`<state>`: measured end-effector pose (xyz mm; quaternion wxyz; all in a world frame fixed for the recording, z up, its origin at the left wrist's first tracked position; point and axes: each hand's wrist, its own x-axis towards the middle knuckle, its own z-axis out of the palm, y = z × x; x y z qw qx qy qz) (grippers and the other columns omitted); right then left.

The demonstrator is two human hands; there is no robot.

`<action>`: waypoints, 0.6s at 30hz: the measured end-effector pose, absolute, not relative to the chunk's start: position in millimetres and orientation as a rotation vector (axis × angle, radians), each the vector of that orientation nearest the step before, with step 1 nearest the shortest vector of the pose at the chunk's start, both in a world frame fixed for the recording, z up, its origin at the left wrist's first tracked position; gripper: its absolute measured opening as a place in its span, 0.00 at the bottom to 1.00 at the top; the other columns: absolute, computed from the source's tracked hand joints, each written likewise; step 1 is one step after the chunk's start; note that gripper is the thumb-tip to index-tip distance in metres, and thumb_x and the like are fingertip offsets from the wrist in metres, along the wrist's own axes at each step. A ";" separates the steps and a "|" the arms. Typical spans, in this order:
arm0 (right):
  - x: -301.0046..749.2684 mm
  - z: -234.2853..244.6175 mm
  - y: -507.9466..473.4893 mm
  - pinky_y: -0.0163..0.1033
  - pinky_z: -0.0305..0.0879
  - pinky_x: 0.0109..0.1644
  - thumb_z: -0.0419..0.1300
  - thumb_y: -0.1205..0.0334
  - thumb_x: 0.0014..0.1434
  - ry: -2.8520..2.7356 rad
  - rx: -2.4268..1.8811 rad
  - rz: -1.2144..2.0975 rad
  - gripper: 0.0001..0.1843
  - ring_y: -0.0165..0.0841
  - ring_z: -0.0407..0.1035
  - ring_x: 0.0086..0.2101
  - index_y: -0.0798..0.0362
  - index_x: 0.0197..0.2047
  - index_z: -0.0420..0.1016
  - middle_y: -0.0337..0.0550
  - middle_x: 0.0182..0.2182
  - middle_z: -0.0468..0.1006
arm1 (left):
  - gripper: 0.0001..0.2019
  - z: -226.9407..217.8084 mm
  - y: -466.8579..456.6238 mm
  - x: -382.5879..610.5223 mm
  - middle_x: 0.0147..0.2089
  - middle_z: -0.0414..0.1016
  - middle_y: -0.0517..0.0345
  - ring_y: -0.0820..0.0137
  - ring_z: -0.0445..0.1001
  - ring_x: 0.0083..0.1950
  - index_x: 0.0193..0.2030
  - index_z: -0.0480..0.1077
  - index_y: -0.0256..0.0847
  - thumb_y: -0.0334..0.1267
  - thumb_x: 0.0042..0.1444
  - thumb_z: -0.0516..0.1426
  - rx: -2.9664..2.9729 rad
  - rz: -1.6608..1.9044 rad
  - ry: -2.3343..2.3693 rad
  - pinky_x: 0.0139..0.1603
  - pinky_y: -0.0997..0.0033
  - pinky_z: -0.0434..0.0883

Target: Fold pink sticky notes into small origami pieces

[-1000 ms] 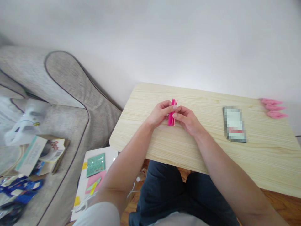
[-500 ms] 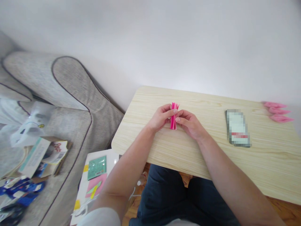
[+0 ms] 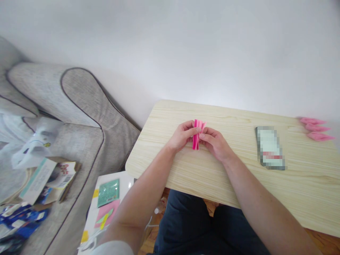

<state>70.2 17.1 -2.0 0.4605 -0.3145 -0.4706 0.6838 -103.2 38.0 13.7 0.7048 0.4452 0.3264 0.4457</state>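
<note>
A narrow, pleated piece of bright pink paper (image 3: 197, 136) stands on edge on the light wooden table (image 3: 239, 184). My left hand (image 3: 182, 135) pinches it from the left side with thumb and fingers. My right hand (image 3: 216, 142) pinches it from the right, fingertips meeting the left hand's at the paper's middle. The top of the paper fans out slightly above my fingers. Both forearms rest over the table's front edge.
A blurred-out flat rectangular object (image 3: 270, 147) lies to the right. Three folded pink paper pieces (image 3: 315, 129) sit at the far right corner. A grey sofa (image 3: 66, 117) with books and bags stands left. Paper sheets (image 3: 107, 198) lie on the floor.
The pleated paper's top has spread a little wider between my fingers. My hands keep their pinch; the view has shifted slightly.
</note>
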 end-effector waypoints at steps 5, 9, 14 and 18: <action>71.0 -4.0 16.7 0.47 0.73 0.50 0.71 0.51 0.60 -1.194 -0.807 1.638 0.12 0.36 0.75 0.39 0.49 0.38 0.79 0.40 0.36 0.80 | 0.17 14.8 37.5 -102.9 0.30 0.68 0.63 0.77 0.67 0.28 0.36 0.70 0.37 0.47 0.54 0.69 0.987 1.010 0.688 0.30 0.77 0.67; 70.5 -3.7 16.4 0.44 0.73 0.49 0.73 0.50 0.58 -1.183 -0.804 1.631 0.13 0.34 0.74 0.38 0.48 0.37 0.79 0.39 0.36 0.80 | 0.17 17.5 36.5 -102.0 0.30 0.69 0.63 0.77 0.67 0.28 0.35 0.70 0.36 0.47 0.54 0.69 0.975 1.003 0.672 0.30 0.76 0.67; 69.2 -2.2 16.1 0.43 0.73 0.47 0.73 0.51 0.58 -1.164 -0.784 1.634 0.13 0.33 0.72 0.36 0.49 0.36 0.79 0.39 0.35 0.79 | 0.16 18.4 35.4 -101.1 0.30 0.69 0.62 0.76 0.68 0.28 0.37 0.71 0.37 0.46 0.53 0.68 0.956 1.008 0.663 0.30 0.76 0.67; 69.4 -0.1 14.8 0.42 0.72 0.43 0.74 0.50 0.57 -1.181 -0.800 1.617 0.14 0.32 0.71 0.34 0.49 0.35 0.78 0.38 0.33 0.78 | 0.15 18.4 34.3 -100.8 0.29 0.68 0.63 0.76 0.67 0.28 0.36 0.70 0.37 0.46 0.54 0.67 0.960 0.993 0.663 0.30 0.75 0.68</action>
